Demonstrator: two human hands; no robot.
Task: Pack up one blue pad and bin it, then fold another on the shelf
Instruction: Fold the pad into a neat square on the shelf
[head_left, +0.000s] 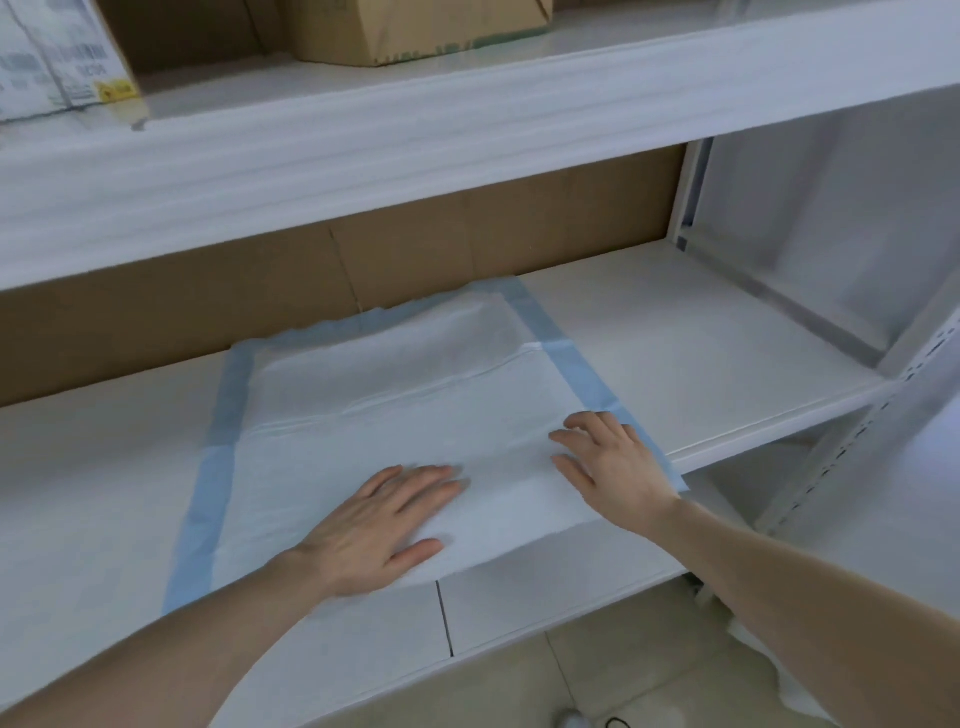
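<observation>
While both palms lie flat on the pad (405, 410), the folding looks barely begun; no bin is in view, so that step cannot be judged. Left hand (374, 525) and right hand (613, 462) press with straight fingers, gripping nothing. White, blue-edged, creased, the pad lies spread on the shelf (701, 332).

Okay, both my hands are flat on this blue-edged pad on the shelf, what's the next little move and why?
Probably pinch the near edge and fold it toward the back. The pad lies spread out on the shelf, with the left hand and right hand only pressing it flat near the front, gripping nothing, so smoothing looks done and no fold has begun.
</observation>
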